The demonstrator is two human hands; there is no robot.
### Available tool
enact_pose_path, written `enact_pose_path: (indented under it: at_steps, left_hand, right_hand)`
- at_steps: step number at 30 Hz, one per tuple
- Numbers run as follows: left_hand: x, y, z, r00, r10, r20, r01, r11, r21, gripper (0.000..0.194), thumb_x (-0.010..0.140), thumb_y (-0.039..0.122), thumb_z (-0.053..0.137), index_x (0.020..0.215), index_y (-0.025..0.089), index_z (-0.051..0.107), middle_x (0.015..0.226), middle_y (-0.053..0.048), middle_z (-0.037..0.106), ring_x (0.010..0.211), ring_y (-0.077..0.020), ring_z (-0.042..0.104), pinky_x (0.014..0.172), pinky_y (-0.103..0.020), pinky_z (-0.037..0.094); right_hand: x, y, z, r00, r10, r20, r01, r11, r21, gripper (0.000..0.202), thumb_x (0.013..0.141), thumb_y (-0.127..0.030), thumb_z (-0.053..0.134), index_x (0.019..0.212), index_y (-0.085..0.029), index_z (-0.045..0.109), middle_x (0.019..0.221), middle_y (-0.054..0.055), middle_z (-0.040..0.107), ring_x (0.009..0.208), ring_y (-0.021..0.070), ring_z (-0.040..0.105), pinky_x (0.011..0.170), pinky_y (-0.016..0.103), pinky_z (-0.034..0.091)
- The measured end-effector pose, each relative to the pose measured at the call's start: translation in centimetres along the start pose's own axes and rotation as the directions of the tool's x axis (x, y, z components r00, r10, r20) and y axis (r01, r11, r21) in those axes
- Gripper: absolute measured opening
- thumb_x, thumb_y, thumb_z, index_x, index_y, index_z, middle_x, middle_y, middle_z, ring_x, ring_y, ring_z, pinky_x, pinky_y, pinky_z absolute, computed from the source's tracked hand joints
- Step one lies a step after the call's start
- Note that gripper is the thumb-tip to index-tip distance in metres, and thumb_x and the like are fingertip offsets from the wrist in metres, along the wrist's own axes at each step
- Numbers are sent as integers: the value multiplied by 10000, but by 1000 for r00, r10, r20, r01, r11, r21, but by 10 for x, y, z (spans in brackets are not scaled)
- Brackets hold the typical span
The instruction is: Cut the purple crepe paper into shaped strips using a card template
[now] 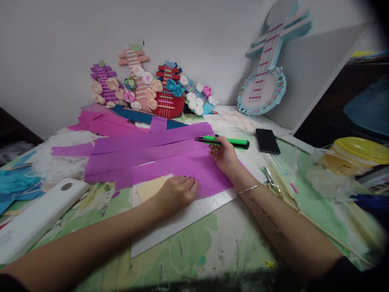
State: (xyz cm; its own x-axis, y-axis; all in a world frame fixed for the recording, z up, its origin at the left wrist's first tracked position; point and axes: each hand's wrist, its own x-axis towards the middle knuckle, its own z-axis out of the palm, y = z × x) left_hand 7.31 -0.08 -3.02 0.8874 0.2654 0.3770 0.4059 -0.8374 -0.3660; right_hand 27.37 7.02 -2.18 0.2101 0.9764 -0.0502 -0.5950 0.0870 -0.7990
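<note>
My right hand [224, 155] grips a green and black utility knife [240, 143] over the purple paper [170, 168], its tip pointing left. Curled fingers of my left hand [179, 194] rest at the near edge of that paper; whatever they may hold is hidden beneath them. Several purple sheets lie overlapped in front of both hands. Under the paper sits a white board [152, 239], scored with small cuts near its right side. A pale yellow piece [152, 187] pokes out beside my left hand.
Scissors [272, 182] and a thin stick [337, 242] lie by my right forearm, with a black phone [267, 141] behind. At left is a long white device [42, 217]. Decorated paper instruments [166, 95] lean along the wall. A yellow-lidded tub [358, 152] stands right.
</note>
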Motion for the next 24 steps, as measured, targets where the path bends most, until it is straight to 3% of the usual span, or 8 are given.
enact_pose_path:
  at_steps: [6, 10, 15, 19, 21, 24]
  left_hand:
    - [-3, -8, -2, 971, -108, -214, 87, 991, -103, 223, 911, 24, 432, 973, 82, 638, 863, -116, 711, 798, -198, 696, 682, -325, 589]
    - [-2, -14, -4, 954, -186, -234, 147, 973, -176, 218, 927, 58, 436, 1014, 88, 634, 881, -112, 723, 778, -191, 700, 653, -314, 584]
    - [-1, -30, -4, 910, -233, -343, 197, 971, -135, 231, 941, 97, 438, 972, 132, 664, 858, -63, 747, 697, -151, 707, 598, -235, 560]
    - [0, -44, -5, 882, -324, -342, 262, 941, -215, 223, 937, 144, 471, 986, 155, 689, 904, -53, 752, 720, -162, 719, 627, -242, 569]
    - [1, -50, -3, 845, -418, -333, 306, 889, -340, 212, 917, 165, 500, 976, 166, 704, 928, -51, 751, 775, -182, 723, 690, -278, 577]
    - [0, -56, 3, 731, -614, -299, 404, 742, -536, 205, 867, 161, 537, 941, 203, 724, 943, -22, 750, 844, -187, 713, 788, -316, 563]
  right_hand:
    - [-4, -12, 5, 999, -45, -31, 45, 999, 24, 195, 621, -302, 695, 708, -209, 547, 515, -36, 577, 432, 77, 428, 447, 215, 403]
    - [-3, -23, 3, 990, -136, -23, 137, 990, 17, 196, 647, -315, 692, 701, -212, 534, 515, -41, 568, 428, 73, 422, 471, 220, 417]
    - [-4, -39, 1, 961, -275, 7, 275, 961, 20, 207, 658, -316, 706, 681, -219, 525, 531, -46, 548, 455, 77, 438, 488, 223, 415]
    - [-6, -50, -1, 931, -365, 22, 365, 931, 7, 161, 684, -297, 689, 706, -225, 547, 575, -43, 547, 483, 75, 432, 502, 216, 406]
    - [-9, -51, -1, 900, -435, 28, 435, 894, -103, 127, 716, -307, 676, 776, -231, 594, 616, -35, 567, 497, 78, 436, 506, 218, 405]
    - [-15, -47, 0, 798, -600, 55, 581, 741, -338, 197, 783, -341, 643, 958, -251, 649, 717, -20, 604, 539, 86, 472, 541, 230, 425]
